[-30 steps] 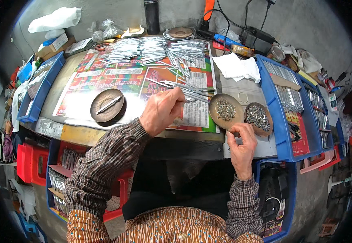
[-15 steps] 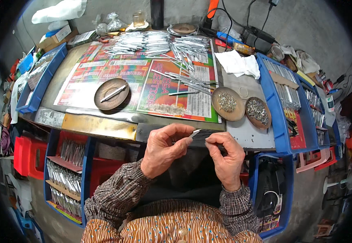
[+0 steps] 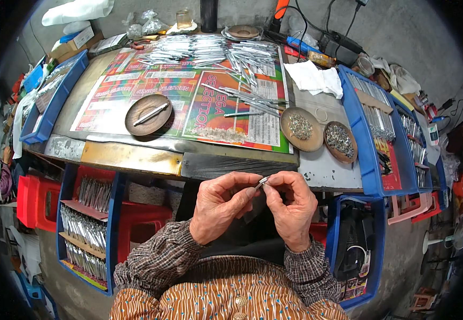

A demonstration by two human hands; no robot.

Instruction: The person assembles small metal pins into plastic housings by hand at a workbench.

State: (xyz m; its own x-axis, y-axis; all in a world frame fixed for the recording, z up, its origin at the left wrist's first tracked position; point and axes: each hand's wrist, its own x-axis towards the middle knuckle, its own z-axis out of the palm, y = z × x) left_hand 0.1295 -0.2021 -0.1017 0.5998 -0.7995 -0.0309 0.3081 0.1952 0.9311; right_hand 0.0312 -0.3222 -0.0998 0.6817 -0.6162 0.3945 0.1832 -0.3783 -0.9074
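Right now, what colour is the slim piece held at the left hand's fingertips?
Silvery grey; the slim piece shows best in the head view.

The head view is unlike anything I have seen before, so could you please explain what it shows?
Certainly. There is no robot here: a person works with two bare hands. The camera sits on the person's head and looks down, and its fisheye lens bends straight edges near the rim.

The left hand pinches a slim silver piece. The right hand has its fingertips at the piece's far end; whether its grip holds anything is too small to tell.

Ahead is a table with a colourful printed sheet bearing a pile of silver rods. A round bowl on the left holds one slim piece; two bowls on the right, one lighter and one darker, hold small bits.
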